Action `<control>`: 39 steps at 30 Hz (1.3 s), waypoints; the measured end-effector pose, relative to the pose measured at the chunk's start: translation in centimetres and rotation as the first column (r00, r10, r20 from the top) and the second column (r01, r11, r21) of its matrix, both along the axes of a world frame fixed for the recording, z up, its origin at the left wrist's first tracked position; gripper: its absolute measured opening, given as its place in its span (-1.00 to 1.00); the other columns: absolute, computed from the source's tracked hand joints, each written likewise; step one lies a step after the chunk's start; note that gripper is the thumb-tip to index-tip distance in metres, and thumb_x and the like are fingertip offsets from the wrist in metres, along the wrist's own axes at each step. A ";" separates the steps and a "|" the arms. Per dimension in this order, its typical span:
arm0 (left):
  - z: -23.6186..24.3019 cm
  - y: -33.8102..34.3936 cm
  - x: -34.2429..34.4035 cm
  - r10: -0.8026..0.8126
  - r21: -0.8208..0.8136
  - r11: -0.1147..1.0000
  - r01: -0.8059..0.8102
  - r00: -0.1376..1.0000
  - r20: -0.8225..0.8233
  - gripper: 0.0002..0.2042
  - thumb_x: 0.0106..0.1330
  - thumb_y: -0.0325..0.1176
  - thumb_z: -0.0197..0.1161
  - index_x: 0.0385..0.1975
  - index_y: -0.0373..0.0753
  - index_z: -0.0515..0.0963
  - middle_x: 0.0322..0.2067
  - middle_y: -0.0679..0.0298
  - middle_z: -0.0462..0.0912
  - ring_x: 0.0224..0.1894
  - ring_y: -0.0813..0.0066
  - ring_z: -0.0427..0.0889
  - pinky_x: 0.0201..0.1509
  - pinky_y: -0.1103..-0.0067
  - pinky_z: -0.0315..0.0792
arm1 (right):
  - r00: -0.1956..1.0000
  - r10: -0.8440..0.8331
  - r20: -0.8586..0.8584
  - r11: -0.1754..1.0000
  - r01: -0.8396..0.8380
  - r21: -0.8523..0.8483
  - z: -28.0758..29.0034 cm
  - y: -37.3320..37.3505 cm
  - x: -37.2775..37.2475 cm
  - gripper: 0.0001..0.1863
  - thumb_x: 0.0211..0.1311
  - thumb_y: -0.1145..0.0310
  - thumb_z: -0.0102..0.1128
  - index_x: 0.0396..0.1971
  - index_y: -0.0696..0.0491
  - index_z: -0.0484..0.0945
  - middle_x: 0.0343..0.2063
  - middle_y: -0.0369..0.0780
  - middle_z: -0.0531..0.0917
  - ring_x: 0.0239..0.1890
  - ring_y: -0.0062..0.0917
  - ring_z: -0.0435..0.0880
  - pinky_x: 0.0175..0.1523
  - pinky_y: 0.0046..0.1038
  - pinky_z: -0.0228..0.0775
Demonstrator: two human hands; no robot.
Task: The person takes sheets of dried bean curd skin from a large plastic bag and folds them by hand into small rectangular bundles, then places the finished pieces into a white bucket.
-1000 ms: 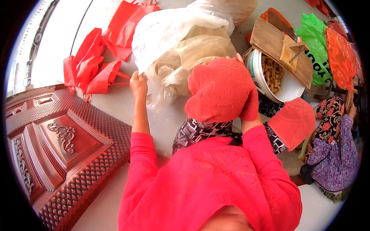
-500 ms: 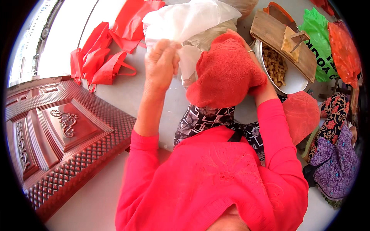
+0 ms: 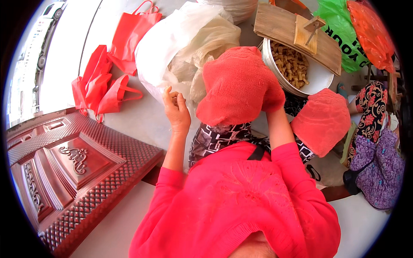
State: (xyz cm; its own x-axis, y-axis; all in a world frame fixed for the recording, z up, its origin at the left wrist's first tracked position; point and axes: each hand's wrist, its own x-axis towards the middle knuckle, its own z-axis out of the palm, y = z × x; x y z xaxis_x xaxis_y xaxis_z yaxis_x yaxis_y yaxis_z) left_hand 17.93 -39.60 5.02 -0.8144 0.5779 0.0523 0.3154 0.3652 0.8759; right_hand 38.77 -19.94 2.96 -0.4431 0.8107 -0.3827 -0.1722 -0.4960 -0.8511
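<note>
My left hand is open with loosely bent fingers, beside the white plastic bag, which has crumpled translucent plastic inside. My right hand is hidden by a red terry cloth bunched over my patterned trouser leg; only the forearm shows below the cloth, so I cannot tell what the fingers hold. A second red cloth covers my other knee. Just beyond sits a white bucket of short brown pieces, with a wooden board carrying a small wooden fixture across its top.
Red fabric bags lie at left above a carved reddish door panel. A parked vehicle shows at far left. Green and orange plastic bags are at upper right. Another person, in floral trousers and purple fabric, is at right.
My left hand rose from the bag's edge, then came back down with its fingers loosened. My right hand's fingers, earlier visible at the cloth's top, are now hidden. The view has shifted slightly.
</note>
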 end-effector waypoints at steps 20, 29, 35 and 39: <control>-1.5 7.0 0.2 -0.079 0.139 0.980 -0.142 0.366 0.927 -0.74 0.39 -0.34 -0.01 -0.02 -0.32 0.42 -0.17 0.14 0.57 -0.08 0.23 0.57 0.02 0.26 0.50 | 0.993 -0.107 -0.042 0.955 0.091 -0.283 -9.2 -5.5 7.1 -0.68 0.33 0.12 0.10 -0.15 0.07 0.55 -0.33 -0.36 0.63 -0.47 -0.69 0.50 -0.39 -0.62 0.33; -13.1 2.8 1.1 -0.241 0.204 0.969 0.140 0.364 0.900 -0.67 0.36 -0.33 0.00 0.04 -0.35 0.44 0.00 0.12 0.57 0.02 0.21 0.57 0.07 0.36 0.46 | 0.961 -0.264 0.080 0.957 0.271 -0.102 -2.9 -5.3 2.7 -0.67 0.28 0.34 0.13 -0.04 0.21 0.51 -0.16 -0.19 0.66 -0.15 -0.53 0.61 -0.07 -0.52 0.45; -12.8 -1.4 -0.6 -0.597 -0.310 0.563 0.766 0.637 0.488 -0.65 0.34 -0.26 0.02 0.04 -0.29 0.47 -0.09 -0.02 0.61 -0.05 0.18 0.61 0.00 0.31 0.46 | 0.918 -0.025 0.397 0.904 -0.149 0.401 -4.2 -5.8 5.3 -0.70 0.31 0.36 0.08 -0.10 0.27 0.53 -0.20 -0.12 0.68 -0.15 -0.50 0.63 -0.06 -0.45 0.44; 1.8 3.4 -1.9 -0.743 -0.565 0.426 0.706 0.630 0.226 -0.78 0.27 -0.35 0.07 -0.24 -0.34 0.57 -0.49 0.05 0.61 -0.43 0.46 0.60 -0.28 0.50 0.47 | 0.851 0.003 0.526 0.826 -0.298 0.478 -6.6 -7.3 6.4 -0.77 0.25 0.51 -0.01 -0.17 0.20 0.57 -0.26 0.00 0.68 -0.20 -0.23 0.67 -0.11 -0.35 0.46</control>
State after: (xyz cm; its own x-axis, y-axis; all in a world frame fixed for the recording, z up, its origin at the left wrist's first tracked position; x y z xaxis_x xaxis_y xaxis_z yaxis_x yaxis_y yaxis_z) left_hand 16.07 -36.15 6.79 -0.0880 0.8786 -0.4694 0.7400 0.3731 0.5596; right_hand 45.14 -27.21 -3.67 -0.4527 0.8843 -0.1148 0.3700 0.0691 -0.9265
